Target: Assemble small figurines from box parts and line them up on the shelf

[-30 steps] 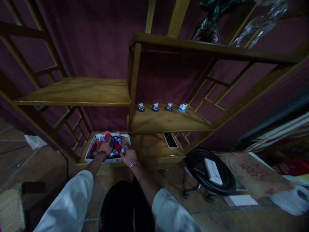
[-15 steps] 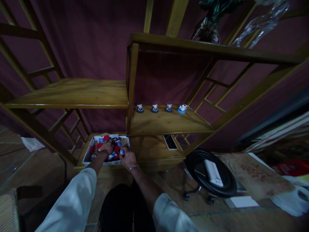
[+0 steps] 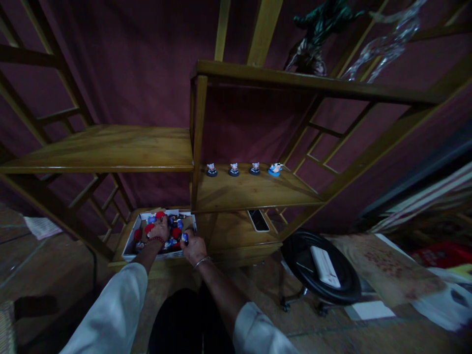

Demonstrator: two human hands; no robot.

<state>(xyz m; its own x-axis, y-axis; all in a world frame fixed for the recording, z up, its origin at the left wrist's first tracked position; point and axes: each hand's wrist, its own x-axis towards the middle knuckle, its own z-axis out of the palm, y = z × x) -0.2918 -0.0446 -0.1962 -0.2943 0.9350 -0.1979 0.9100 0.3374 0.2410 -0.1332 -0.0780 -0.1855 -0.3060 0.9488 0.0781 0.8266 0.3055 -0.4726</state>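
A white box [image 3: 130,246] full of small red, blue and white figurines stands on the lowest shelf. My left hand [image 3: 159,230], with a red bead bracelet at the wrist, reaches down among the figurines; its fingertips are hidden, so whether it grips one is unclear. At the box's right front corner, my right hand [image 3: 194,247] pinches a small blue-and-white figurine [image 3: 185,238]. On the shelf above stand three dark-based figurines [image 3: 233,169] in a row, and a blue-based figurine [image 3: 275,169] at the right end.
A phone [image 3: 258,221] lies on the low shelf, right of the box. The bare upper left shelf [image 3: 110,147] overhangs behind the box. To the right stands a black stool [image 3: 346,290] with a white packet [image 3: 325,265] on it. A green statue [image 3: 324,24] tops the rack.
The view has tilted and shifted slightly. My left hand has moved slightly within the box, while my right hand still pinches the figurine at its corner.
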